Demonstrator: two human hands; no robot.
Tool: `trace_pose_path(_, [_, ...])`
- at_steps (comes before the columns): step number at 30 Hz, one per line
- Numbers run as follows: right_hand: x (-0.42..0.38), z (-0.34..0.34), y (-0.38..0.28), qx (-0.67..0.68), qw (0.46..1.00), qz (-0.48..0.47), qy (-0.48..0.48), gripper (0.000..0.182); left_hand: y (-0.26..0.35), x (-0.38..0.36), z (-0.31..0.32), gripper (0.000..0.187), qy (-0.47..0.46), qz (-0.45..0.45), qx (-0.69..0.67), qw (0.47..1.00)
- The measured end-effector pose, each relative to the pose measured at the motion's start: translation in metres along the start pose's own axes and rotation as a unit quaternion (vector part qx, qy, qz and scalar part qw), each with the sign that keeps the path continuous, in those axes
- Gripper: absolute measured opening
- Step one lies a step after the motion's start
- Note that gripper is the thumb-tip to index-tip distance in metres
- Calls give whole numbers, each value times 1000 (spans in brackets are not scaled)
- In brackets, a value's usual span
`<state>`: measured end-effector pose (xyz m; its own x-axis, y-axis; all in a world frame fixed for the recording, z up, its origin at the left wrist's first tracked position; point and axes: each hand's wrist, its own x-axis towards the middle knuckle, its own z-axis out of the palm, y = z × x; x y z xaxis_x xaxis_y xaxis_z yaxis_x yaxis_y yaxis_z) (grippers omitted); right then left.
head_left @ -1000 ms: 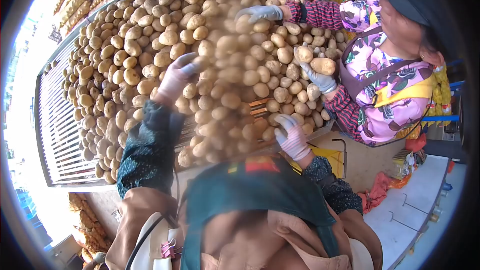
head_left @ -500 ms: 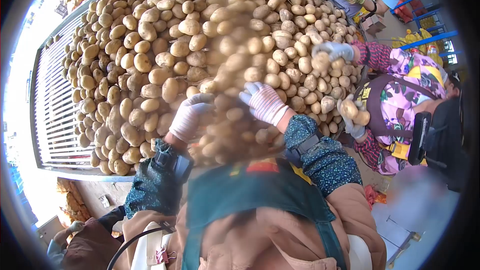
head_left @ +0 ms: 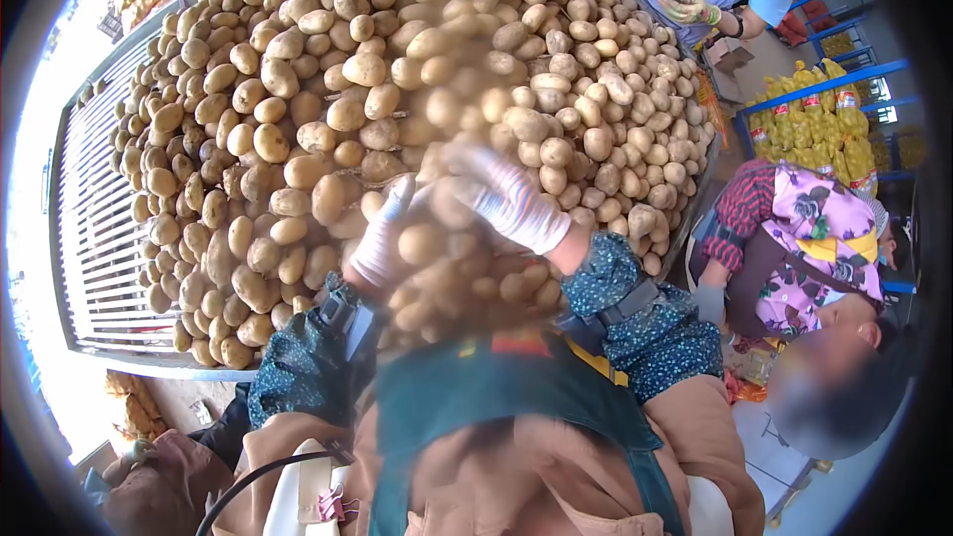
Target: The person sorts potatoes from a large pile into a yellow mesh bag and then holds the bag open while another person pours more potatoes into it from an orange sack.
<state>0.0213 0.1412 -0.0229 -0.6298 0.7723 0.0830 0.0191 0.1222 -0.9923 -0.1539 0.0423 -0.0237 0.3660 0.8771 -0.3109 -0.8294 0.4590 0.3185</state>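
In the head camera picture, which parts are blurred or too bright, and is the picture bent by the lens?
Head view: the potatoes near the gloved right hand and left hand are smeared by blur; the left edge beside the slatted table is washed out white; the fisheye lens curves the edges and leaves dark corners.

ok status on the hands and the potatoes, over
Left hand and right hand gloved, both down on the potato pile. Grip unclear through blur. Slatted table heaped full; a co-worker at the right edge.

Tan potatoes (head_left: 298, 89) (gloves (head_left: 516, 203) seemingly white-pink)
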Motion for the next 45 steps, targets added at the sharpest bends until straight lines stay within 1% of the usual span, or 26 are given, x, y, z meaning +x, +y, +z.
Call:
trace_pose_path(1, [5, 8, -2, 16, 999, 12, -26, 34, -6, -4, -7, 70, 92, 22, 17, 995])
trace_pose_path(3, [36, 1, 24, -168, 984, 9, -51, 23, -15, -19, -6, 68, 81, 25, -76, 993])
trace_pose_path(4, [49, -2, 39, -291, 952, -40, -88, 17, -18, -24, -4, 67, 44, 14, -131, 990])
trace_pose_path(7, [79, 16, 48, -554, 817, -35, -154, 20, -15, -34, -17, 67, 53, 29, -166, 984])
trace_pose_path(8, [85, 21, 61, -588, 793, -46, -154, 24, -17, -35, -25, 68, 64, 39, -182, 980])
trace_pose_path(11, [111, 24, 38, -616, 754, 55, -222, 27, -17, -34, -28, 68, 74, 58, -184, 978])
trace_pose_path(12, [116, 24, 35, -604, 754, 85, -244, 33, -18, -33, -28, 69, 64, 75, -177, 979])
trace_pose_path(15, [116, 25, 44, -606, 739, 158, -249, 36, -24, -35, -36, 69, 99, 100, -178, 974])
trace_pose_path(19, [119, 16, 41, -617, 706, 217, -272, 48, -28, -36, -28, 67, 108, 106, -175, 973])
trace_pose_path(20, [118, 12, 39, -623, 692, 230, -281, 57, -28, -38, -21, 67, 103, 100, -183, 973])
trace_pose_path(23, [111, 7, -3, -561, 705, 319, -294, 59, -34, -39, -28, 66, 116, 103, -186, 970])
trace_pose_path(24, [109, 3, 2, -553, 724, 290, -292, 57, -34, -39, -24, 66, 120, 106, -193, 968])
trace_pose_path(27, [96, 15, 20, -619, 713, 159, -286, 53, -32, -44, -17, 65, 99, 105, -205, 968])
trace_pose_path(28, [84, 15, 27, -598, 748, 119, -262, 50, -33, -46, -17, 65, 87, 103, -208, 969])
trace_pose_path(29, [78, 12, 33, -584, 759, 114, -266, 49, -34, -48, -19, 65, 90, 102, -206, 969])
trace_pose_path(31, [63, 7, 41, -558, 797, 41, -227, 50, -38, -54, -26, 65, 99, 100, -207, 968])
trace_pose_path(34, [30, -15, 46, -387, 921, -31, -42, 49, -44, -59, -33, 65, 88, 87, -255, 959])
trace_pose_path(35, [17, -16, 42, -221, 974, 32, 41, 48, -44, -58, -33, 65, 109, 94, -241, 960])
trace_pose_path(36, [9, -21, 30, -60, 992, 72, 87, 44, -44, -56, -32, 65, 130, 101, -226, 960])
trace_pose_path(37, [4, -29, 17, 102, 980, 108, 135, 40, -44, -54, -32, 65, 148, 105, -210, 961])
trace_pose_path(38, [0, -37, 7, 242, 950, 142, 136, 37, -45, -53, -33, 65, 144, 104, -211, 961])
trace_pose_path(39, [-3, -44, -1, 377, 900, 172, 134, 34, -45, -52, -36, 64, 139, 102, -213, 962])
trace_pose_path(40, [-5, -48, -5, 504, 831, 198, 129, 31, -44, -51, -39, 64, 135, 101, -214, 962])
trace_pose_path(43, [-4, -47, 25, 515, 776, 286, 227, 24, -43, -53, -47, 63, 126, 97, -229, 960])
trace_pose_path(44, [-3, -58, 60, 445, 836, 292, 134, 25, -42, -52, -45, 62, 132, 96, -220, 962])
trace_pose_path(45, [-1, -47, 54, 243, 920, 289, 108, 31, -41, -51, -43, 62, 138, 95, -211, 963])
